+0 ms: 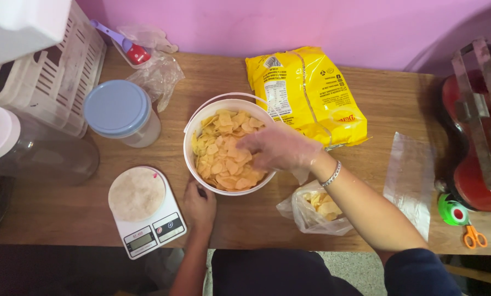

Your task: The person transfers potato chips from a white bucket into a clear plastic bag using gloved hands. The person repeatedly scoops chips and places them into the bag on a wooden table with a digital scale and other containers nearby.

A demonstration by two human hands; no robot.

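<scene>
A white bucket (193,127) full of yellow chips (223,148) stands mid-table. My right hand (278,147), in a thin clear glove, reaches into the bucket and rests on the chips, fingers curled over them. My left hand (200,205) lies on the table at the bucket's near edge, fingers closed, touching its base. Under my right forearm sits a small clear plastic bag (314,211) partly filled with chips. A large yellow chip packet (306,93) lies behind the bucket.
A white kitchen scale (144,211) sits at the front left. A blue-lidded jar (122,112), a big clear jar (32,151) and a white crate (64,77) stand left. A flat clear bag (410,181), orange scissors (474,237) and a red machine (478,131) are at the right.
</scene>
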